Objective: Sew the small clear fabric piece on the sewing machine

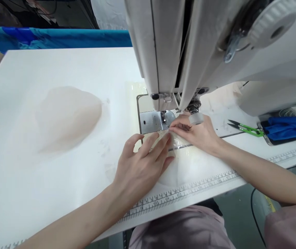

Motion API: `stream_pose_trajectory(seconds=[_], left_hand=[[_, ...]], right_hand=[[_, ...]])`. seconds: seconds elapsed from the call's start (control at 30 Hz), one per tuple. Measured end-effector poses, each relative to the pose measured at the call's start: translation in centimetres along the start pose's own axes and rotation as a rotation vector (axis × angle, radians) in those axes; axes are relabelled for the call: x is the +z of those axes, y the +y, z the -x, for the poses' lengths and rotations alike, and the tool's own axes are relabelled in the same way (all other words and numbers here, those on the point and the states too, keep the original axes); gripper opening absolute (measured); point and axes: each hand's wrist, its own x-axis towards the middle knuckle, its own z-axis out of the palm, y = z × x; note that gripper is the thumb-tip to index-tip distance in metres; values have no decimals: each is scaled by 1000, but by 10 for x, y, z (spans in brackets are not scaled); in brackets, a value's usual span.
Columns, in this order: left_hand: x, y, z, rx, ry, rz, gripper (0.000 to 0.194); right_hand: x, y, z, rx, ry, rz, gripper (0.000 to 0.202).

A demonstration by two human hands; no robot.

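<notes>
Our left hand (144,157): half-open, fingers spread over thin, sheer whitish fabric (172,173). Right hand (196,133): pinching it, near side of silver metal needle plate (150,121). Probably light, soft, slippery; hold by edges.

Sheer whitish fabric (173,173) lies at the metal needle plate's (151,121) near edge.
</notes>
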Motion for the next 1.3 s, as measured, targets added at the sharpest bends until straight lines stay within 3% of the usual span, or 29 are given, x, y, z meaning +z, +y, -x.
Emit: stream_pose_trajectory(seconds=[0.13,0.23,0.47,1.3], left_hand=[[-1,-3,0,-20,-33,45,25],[3,-9,-2,-25,-38,74,25],[7,-12,-1,-70,-57,57,30],[10,-11,-4,-114,-58,19,32]], right_hand=[[-4,1,8,-258,168,247,22],[-5,-3,15,-334,144,361,22],[-3,-7,13,-290,57,494,27],[-1,-2,7,-261,2,476,33]])
